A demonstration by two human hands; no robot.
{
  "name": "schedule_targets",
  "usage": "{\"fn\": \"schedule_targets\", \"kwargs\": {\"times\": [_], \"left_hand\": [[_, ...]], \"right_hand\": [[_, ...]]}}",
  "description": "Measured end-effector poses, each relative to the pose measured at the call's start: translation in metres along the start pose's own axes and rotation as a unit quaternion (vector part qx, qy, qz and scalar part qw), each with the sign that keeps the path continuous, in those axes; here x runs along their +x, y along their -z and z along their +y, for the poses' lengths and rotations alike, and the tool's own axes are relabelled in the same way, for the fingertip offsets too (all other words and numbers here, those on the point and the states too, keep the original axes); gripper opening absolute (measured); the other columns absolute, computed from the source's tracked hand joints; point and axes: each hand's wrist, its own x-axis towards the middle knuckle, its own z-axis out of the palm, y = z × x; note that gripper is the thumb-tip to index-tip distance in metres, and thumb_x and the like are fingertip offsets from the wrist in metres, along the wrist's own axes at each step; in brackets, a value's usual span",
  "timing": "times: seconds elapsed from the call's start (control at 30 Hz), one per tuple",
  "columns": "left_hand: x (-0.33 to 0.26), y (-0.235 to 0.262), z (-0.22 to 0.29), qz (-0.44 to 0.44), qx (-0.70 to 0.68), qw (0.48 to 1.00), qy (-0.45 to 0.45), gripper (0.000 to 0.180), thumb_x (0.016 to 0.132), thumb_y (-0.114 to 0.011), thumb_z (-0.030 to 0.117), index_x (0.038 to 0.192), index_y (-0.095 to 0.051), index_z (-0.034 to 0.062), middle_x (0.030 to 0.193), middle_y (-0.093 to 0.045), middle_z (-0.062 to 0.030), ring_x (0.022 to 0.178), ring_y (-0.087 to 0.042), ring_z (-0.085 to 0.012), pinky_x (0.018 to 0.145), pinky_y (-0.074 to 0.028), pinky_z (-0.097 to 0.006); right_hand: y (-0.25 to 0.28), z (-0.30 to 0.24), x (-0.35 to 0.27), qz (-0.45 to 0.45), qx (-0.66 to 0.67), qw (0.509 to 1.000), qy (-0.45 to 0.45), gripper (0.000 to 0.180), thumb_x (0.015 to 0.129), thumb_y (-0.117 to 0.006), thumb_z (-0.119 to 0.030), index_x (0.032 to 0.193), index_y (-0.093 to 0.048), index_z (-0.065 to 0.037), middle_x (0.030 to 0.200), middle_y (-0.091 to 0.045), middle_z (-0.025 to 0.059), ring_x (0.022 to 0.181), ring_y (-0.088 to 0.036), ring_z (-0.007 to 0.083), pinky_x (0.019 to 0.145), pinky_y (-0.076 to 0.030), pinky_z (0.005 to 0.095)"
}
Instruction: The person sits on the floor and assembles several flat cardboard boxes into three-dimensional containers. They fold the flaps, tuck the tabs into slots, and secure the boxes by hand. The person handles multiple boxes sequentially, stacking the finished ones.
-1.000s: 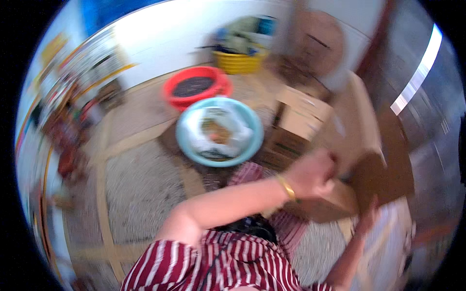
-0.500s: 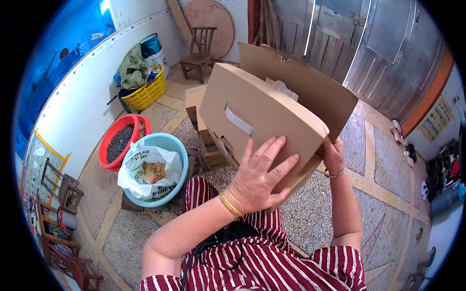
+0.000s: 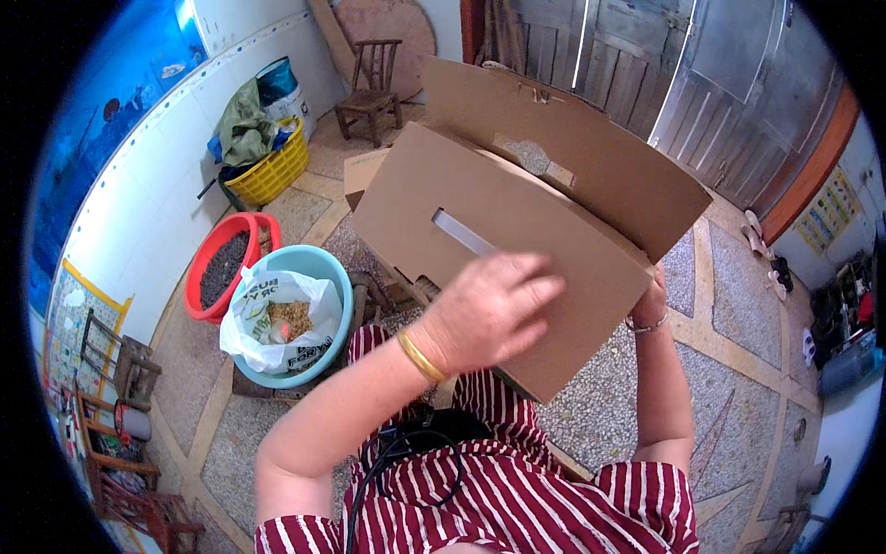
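A large brown cardboard box [image 3: 572, 305] is tilted above my lap, its broad face with a handle slot turned toward me. Behind that face a wide flap [image 3: 628, 166] stands up, and something clear or pale shows between them. My left hand [image 3: 494, 309] is over the broad face beside the slot, empty, its fingers somewhat spread and blurred by motion; whether it touches the cardboard I cannot tell. My right hand [image 3: 653, 300] grips the box at its right edge, most of its fingers hidden behind it. Part of another cardboard box [image 3: 363, 174] shows behind the left edge.
On my left stand a light blue basin [image 3: 337, 346] with a plastic bag of yellowish grains and a red tub [image 3: 197, 277] of dark small pieces. Farther back are a yellow basket [image 3: 277, 174] and a wooden chair [image 3: 371, 97]. Shoes [image 3: 757, 242] lie at the right by the doors.
The box has turned and tipped, so its broad face shows more fully and the flap reaches farther right. My left hand has shifted slightly across the face, its spread fingers drawing in.
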Motion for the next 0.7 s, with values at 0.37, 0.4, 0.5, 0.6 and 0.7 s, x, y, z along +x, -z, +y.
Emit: {"fn": "schedule_targets", "kwargs": {"times": [0.37,0.4,0.5,0.6,0.7], "left_hand": [[0.044,0.026,-0.058,-0.011,0.141,0.99,0.026,0.046,0.076,-0.063,0.032,0.115,-0.053,0.009,0.114,-0.052,-0.0127,0.116,-0.044,-0.0312,0.101,-0.028,-0.05],[0.045,0.025,-0.058,-0.014,0.131,0.991,0.028,0.044,0.076,-0.063,0.032,0.113,-0.054,0.0084,0.112,-0.053,-0.0129,0.114,-0.045,-0.0315,0.1,-0.029,-0.049],[0.046,0.026,-0.054,-0.025,0.099,0.994,0.024,0.039,0.075,-0.064,0.031,0.104,-0.058,0.0069,0.104,-0.054,-0.0133,0.104,-0.05,-0.0322,0.094,-0.035,-0.044],[0.042,0.023,-0.052,-0.057,0.059,0.996,0.037,0.034,0.073,-0.066,0.031,0.095,-0.059,0.0056,0.095,-0.055,-0.0132,0.094,-0.053,-0.0322,0.085,-0.04,-0.041],[0.029,0.012,-0.052,-0.042,0.042,0.997,0.044,0.032,0.073,-0.066,0.031,0.089,-0.059,0.0038,0.088,-0.054,-0.0125,0.085,-0.053,-0.0316,0.076,-0.043,-0.039]], "right_hand": [[0.013,-0.004,-0.013,-0.021,-0.026,0.997,0.067,0.031,0.091,-0.047,-0.014,0.117,-0.048,0.002,0.112,-0.056,0.0115,0.096,-0.058,0.0197,0.078,-0.05,0.0315],[0.002,-0.008,-0.015,0.01,-0.007,0.998,0.061,0.031,0.091,-0.047,-0.015,0.118,-0.047,0.002,0.113,-0.056,0.0115,0.096,-0.058,0.0197,0.078,-0.05,0.032],[-0.023,-0.018,-0.014,0.054,0.021,0.996,0.063,0.033,0.092,-0.047,-0.016,0.119,-0.047,0.002,0.113,-0.056,0.0115,0.096,-0.058,0.0203,0.079,-0.05,0.033],[-0.011,-0.019,-0.012,0.059,0.035,0.997,0.035,0.033,0.092,-0.047,-0.017,0.12,-0.047,0.001,0.113,-0.056,0.0121,0.096,-0.058,0.0213,0.08,-0.05,0.0341],[-0.009,-0.015,-0.008,0.045,0.052,0.998,0.007,0.034,0.092,-0.048,-0.019,0.119,-0.047,0.001,0.112,-0.057,0.0127,0.096,-0.058,0.0224,0.081,-0.049,0.0349]]}}
